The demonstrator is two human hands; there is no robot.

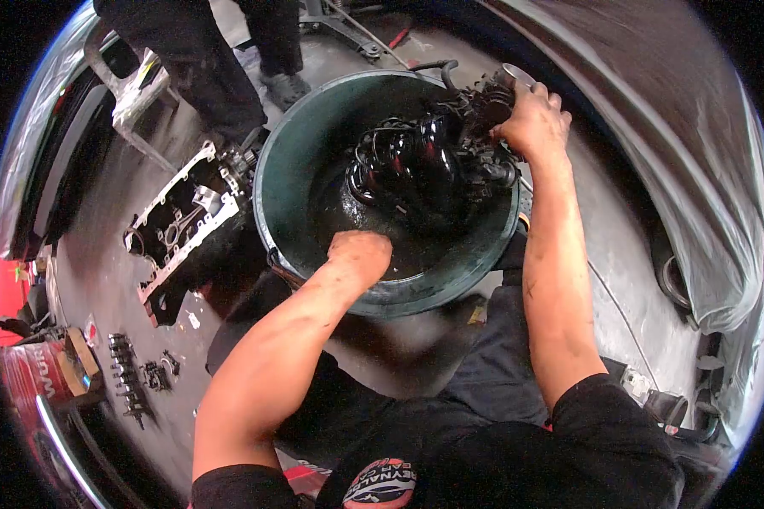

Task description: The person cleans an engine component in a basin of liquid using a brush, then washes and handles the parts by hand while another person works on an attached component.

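A wet, glossy black intake manifold (433,157) with curved runners leans in a round green tub (273,144), its upper right end resting over the rim. At that end my right hand (536,123) is closed around the manifold's round metal-edged opening. My left hand (361,256) is inside the tub at the near side, low by the dark liquid (339,208), with its fingers curled. Whatever it holds, if anything, is hidden under the hand. The lower part of the manifold sits in shadow.
An engine block (157,276) lies left of the tub, with a crankshaft (126,382) on the floor nearer me. Another person's legs (191,68) stand beyond, by a chair (132,106). Plastic sheeting (696,170) hangs over a car on the right. A floor jack (344,32) is at the back.
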